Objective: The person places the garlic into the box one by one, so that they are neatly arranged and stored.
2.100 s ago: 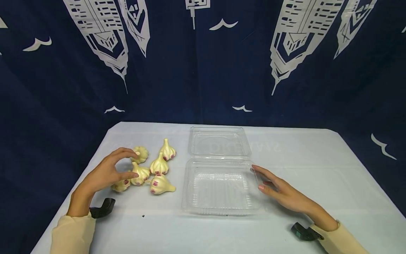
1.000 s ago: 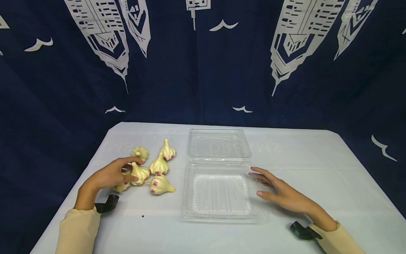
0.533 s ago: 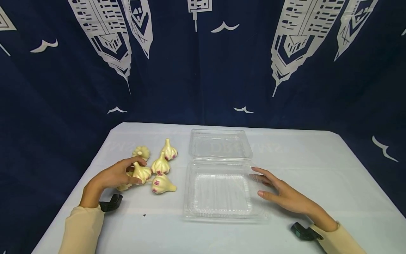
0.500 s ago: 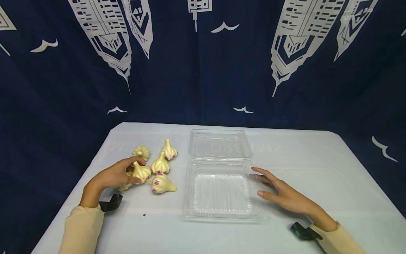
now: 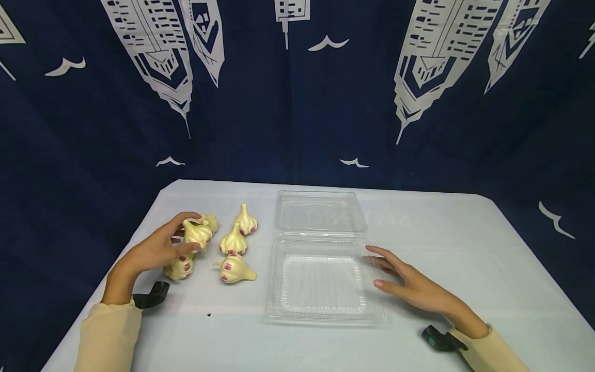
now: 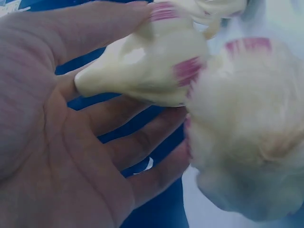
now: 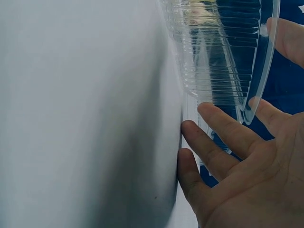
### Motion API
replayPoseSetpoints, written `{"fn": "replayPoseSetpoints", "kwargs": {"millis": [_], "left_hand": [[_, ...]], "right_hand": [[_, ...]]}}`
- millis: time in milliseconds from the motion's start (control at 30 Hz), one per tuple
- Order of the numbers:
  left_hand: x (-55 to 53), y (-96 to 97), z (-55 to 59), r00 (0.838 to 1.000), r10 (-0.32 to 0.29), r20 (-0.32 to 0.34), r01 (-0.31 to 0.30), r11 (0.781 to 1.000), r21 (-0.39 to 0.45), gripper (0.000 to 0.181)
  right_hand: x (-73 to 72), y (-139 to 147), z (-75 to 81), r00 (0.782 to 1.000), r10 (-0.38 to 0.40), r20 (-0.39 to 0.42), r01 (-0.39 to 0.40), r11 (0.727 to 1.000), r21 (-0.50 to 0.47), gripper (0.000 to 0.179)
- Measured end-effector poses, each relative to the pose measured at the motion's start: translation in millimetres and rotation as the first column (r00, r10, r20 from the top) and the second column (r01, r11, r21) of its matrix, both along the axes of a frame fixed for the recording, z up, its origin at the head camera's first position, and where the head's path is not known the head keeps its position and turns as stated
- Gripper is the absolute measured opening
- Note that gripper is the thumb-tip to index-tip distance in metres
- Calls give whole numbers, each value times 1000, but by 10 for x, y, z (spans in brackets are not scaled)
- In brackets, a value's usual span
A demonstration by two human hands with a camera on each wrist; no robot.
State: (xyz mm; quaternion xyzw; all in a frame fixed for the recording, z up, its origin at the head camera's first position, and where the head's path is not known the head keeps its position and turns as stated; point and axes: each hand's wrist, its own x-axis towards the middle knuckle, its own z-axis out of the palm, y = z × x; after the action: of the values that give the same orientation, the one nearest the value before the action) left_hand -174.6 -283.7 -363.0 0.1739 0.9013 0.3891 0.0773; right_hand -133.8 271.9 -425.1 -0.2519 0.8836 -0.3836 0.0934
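Note:
My left hand (image 5: 155,248) pinches a garlic bulb (image 5: 197,235) between thumb and fingers, raised over the others. In the left wrist view the pinched garlic bulb (image 6: 147,61) points its stem toward the palm, and a second garlic bulb (image 6: 251,128) looms close by. Below the hand a garlic bulb (image 5: 179,267) sits on the table, and another garlic bulb (image 5: 211,222) is partly hidden behind the lifted one. My right hand (image 5: 416,289) rests with spread fingers at the right rim of a clear plastic clamshell box (image 5: 321,315). In the right wrist view its fingertips (image 7: 206,108) touch the box's side.
The box's lid (image 5: 321,212) lies folded back toward the far edge of the white table (image 5: 441,227). Three more garlic bulbs stand between the left hand and the box, one of them lying on its side (image 5: 236,269). A dark printed curtain (image 5: 293,103) hangs behind.
My left hand has reached down, closed on a garlic bulb in the cluster, and lifted it up and slightly left. The right hand stays at the box's rim.

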Motion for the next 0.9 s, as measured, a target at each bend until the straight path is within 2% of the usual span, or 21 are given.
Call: {"fn": "replayPoseSetpoints", "kwargs": {"millis": [100,267,433,533,700,900], "left_hand": [[2,10,31,1000,21,-18,-21,1000,-6,71],[2,78,56,998,20,-59,-20,1000,-6,71],[-24,248,5,987,48,-153,-47,999,5,61],[-36,366,-26,980,34,-196,-32,999,16,51],[-16,509,-10,980,-7,-201,14,999,35,42],[-21,665,79,985,-25,-173,41,995,92,43]], "right_hand": [[-3,6,-3,1000,-13,13,13,1000,7,73],[-2,15,-5,1000,-29,13,28,1000,11,73],[-2,5,-14,1000,-15,-1,15,1000,12,72],[-3,-3,-16,1000,-6,-4,6,1000,13,71],[-4,8,-5,1000,1,4,-1,1000,4,71],[-5,28,-15,1000,0,-8,0,1000,4,72]]}}
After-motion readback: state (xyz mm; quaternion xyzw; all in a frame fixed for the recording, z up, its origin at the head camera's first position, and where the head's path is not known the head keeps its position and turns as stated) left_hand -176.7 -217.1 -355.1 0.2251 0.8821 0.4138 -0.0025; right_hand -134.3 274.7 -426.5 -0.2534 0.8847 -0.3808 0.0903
